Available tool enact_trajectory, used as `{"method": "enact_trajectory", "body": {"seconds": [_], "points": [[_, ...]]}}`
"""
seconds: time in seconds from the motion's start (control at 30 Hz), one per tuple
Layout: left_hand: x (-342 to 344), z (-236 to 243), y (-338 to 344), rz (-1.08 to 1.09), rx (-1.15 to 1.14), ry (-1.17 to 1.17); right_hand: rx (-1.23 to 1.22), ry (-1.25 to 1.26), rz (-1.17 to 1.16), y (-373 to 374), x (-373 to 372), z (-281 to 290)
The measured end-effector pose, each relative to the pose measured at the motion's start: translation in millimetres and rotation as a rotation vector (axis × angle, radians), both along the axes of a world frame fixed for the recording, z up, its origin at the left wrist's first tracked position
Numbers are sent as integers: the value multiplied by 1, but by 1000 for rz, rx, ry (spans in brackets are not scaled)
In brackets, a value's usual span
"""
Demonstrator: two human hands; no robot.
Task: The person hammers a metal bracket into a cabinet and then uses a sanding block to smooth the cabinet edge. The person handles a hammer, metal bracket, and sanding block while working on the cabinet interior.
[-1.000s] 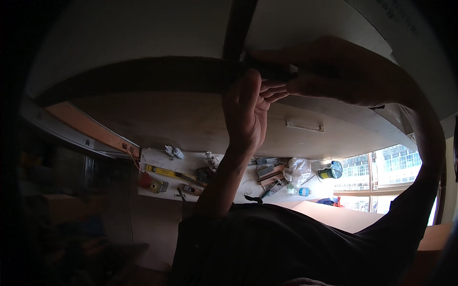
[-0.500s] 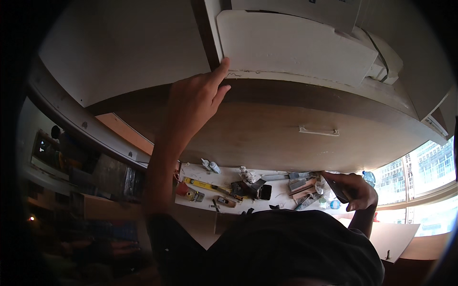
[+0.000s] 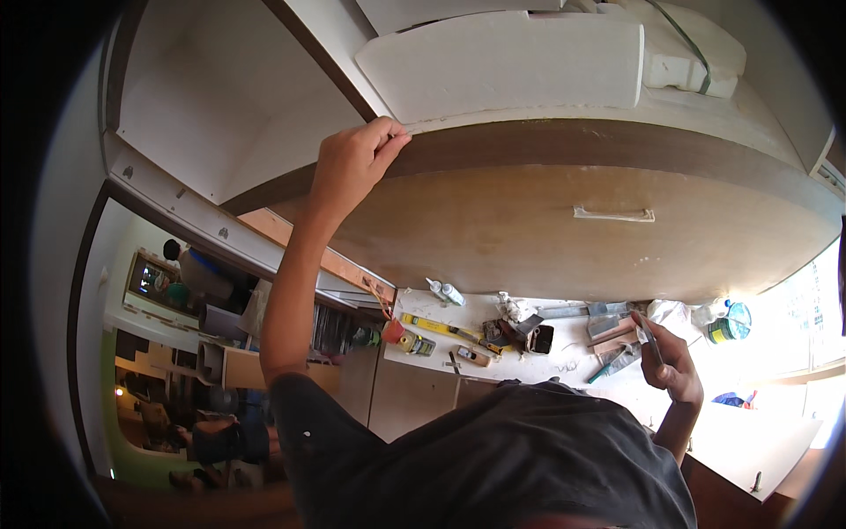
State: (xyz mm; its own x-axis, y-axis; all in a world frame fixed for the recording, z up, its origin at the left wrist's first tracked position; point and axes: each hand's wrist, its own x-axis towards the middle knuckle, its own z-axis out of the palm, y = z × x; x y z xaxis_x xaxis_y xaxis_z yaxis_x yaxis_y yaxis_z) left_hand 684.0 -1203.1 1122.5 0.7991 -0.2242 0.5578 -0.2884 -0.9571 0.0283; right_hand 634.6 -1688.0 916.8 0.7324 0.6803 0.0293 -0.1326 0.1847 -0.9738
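Observation:
My left hand (image 3: 351,160) is raised to the brown front edge (image 3: 538,141) of a shelf, next to the foot of a dark upright. Its thumb and fingers are pinched together there; whatever they hold, if anything, is too small to make out. A white panel (image 3: 511,66) stands on the shelf, just beyond these fingers. Lower down at the right, my right hand (image 3: 677,368) is closed around a thin, flat, greyish scraper (image 3: 650,342), seen nearly edge-on above the worktop.
Below the brown board (image 3: 493,229), a white worktop (image 3: 414,304) carries a yellow spirit level (image 3: 441,327), bottles (image 3: 446,292), a dark open box (image 3: 539,339) and sanding blocks (image 3: 608,326). A wrapped white block (image 3: 692,57) sits on the shelf. People are visible through a doorway at left.
My left hand's pointing index finger has curled into a pinch at the shelf edge. My right hand has turned the scraper more upright. The whole view has shifted.

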Motion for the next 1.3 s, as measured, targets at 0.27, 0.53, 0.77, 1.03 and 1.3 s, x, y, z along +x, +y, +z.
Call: {"method": "enact_trajectory", "body": {"seconds": [0.27, 0.53, 0.77, 1.03, 1.3], "points": [[-40, -47, -112, -400, 102, 415, 111, 61, -62, -28, -15, -7], [6, -46, -45, -24, 68, -354, 57, 76, -152, -81, -27, -12], [9, -60, -49, 90, 86, -326, 45, 110, -136, -107, -17, -13], [10, -72, -103, 3, 15, -334, 11, 81, -38, -95, 8, -1], [21, -111, -173, -374, -381, 32, -433, -365, -170, -49, 44, 86]]}}
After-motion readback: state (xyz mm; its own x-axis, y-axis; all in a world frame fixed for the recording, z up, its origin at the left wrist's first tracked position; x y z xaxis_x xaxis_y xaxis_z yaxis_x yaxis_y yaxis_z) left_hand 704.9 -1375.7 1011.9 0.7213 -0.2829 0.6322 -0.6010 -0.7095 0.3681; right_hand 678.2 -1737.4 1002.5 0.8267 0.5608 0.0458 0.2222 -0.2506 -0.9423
